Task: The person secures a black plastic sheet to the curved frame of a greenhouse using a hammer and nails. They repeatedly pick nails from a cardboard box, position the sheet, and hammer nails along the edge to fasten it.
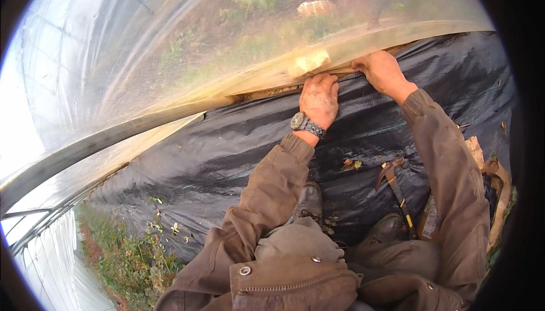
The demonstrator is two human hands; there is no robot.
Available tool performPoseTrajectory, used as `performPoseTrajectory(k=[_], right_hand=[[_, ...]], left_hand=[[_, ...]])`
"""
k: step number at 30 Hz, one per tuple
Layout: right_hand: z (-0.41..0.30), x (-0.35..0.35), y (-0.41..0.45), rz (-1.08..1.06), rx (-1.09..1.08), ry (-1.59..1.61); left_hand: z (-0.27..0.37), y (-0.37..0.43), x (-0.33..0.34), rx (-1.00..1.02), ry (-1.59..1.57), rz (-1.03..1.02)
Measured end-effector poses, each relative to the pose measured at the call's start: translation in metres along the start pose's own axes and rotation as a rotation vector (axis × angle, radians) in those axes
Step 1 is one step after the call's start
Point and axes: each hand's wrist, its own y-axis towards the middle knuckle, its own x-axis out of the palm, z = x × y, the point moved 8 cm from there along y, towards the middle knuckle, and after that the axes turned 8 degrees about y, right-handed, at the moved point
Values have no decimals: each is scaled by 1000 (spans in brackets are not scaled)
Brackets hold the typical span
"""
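Note:
Both my hands are at the upper edge of a black woven ground-cover sheet [272, 128], where it meets the clear plastic film [204, 51] of a polytunnel. My left hand [319, 98], a dark watch [303, 123] on its wrist, curls its fingers over that edge; the fingertips are hidden. Just to the right, my right hand [381, 74] pinches at the same edge with thumb and fingers bent. Between the hands shows a strip of pale wood [345, 71]. A wooden board [272, 92] is partly visible behind the sheet, left of my left hand.
A claw hammer [395, 183] lies on the sheet by my right boot [385, 227]. Beside it, an orange-brown object with a label [428, 221] is partly hidden by my sleeve. Broken wood [499, 183] lies at right. A curved tunnel hoop [98, 140] and plants [127, 251] are at left.

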Motion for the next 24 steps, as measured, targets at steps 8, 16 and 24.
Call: performPoseTrajectory(k=[8, 16, 24], right_hand=[[7, 17, 4, -131, 102, 21], [-4, 12, 6, -40, 128, 27], [7, 11, 0, -44, 167, -6]], left_hand=[[-54, -5, -40, -365, -3, 66], [-125, -18, -45, -647, -136, 130], [-60, -2, 3, -988, -1876, -181]])
